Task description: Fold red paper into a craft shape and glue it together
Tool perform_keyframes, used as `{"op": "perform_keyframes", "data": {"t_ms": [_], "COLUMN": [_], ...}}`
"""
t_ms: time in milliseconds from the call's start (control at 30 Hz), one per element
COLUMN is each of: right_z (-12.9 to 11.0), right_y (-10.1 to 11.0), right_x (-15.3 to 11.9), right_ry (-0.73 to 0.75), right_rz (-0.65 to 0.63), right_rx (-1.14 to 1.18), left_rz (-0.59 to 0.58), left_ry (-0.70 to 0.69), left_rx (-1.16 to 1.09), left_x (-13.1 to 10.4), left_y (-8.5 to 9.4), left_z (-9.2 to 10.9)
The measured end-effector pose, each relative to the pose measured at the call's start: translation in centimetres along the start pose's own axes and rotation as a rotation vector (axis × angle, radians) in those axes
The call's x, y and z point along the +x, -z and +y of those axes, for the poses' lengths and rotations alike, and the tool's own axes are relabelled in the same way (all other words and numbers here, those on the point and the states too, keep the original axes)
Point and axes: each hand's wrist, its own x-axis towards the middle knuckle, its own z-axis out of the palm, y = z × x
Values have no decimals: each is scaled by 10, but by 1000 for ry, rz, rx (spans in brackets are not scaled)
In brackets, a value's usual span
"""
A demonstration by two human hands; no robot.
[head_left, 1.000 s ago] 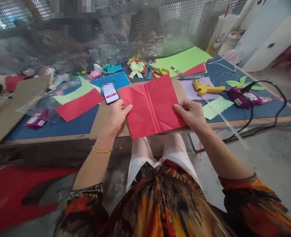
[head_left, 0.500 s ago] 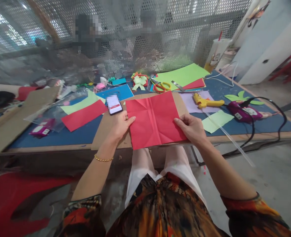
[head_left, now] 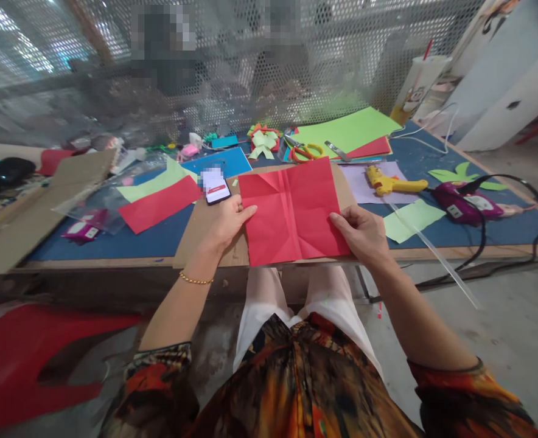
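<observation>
Where the counter ends at its near wooden edge, the creased red paper square hangs just over the lip, its lower border past the cardboard sheet it lies on. Bare blue counter opens to the left of the cardboard, between it and the loose red sheet. On the right it's tighter: a pale green scrap sits just beside the right hand, a clear stick slants off the counter edge, and the yellow glue gun and a purple glue gun lie beyond, the latter's black cord looping over the side. At the back, scissors, a green paper bow and a big green sheet crowd the far side.

Now the hands. The left hand lies loose and part open, thumb tip touching the paper's left border, fingers curled on the cardboard, with a phone just beyond the knuckles. The right hand pinches the paper's lower right border, thumb on top, fingers tucked under it. The paper lies flat and unfolded, a raised crease running down its middle, right in front of the person, above the knees.
</observation>
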Motion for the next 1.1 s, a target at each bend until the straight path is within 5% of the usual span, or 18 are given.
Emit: {"op": "perform_keyframes", "data": {"t_ms": [1100], "right_z": [1], "right_y": [-1], "right_x": [-2], "right_ry": [-23], "right_rz": [86], "right_rx": [14], "left_rz": [8], "left_ry": [75], "left_rx": [-131], "left_x": [-2], "left_y": [-10], "left_z": [8]}}
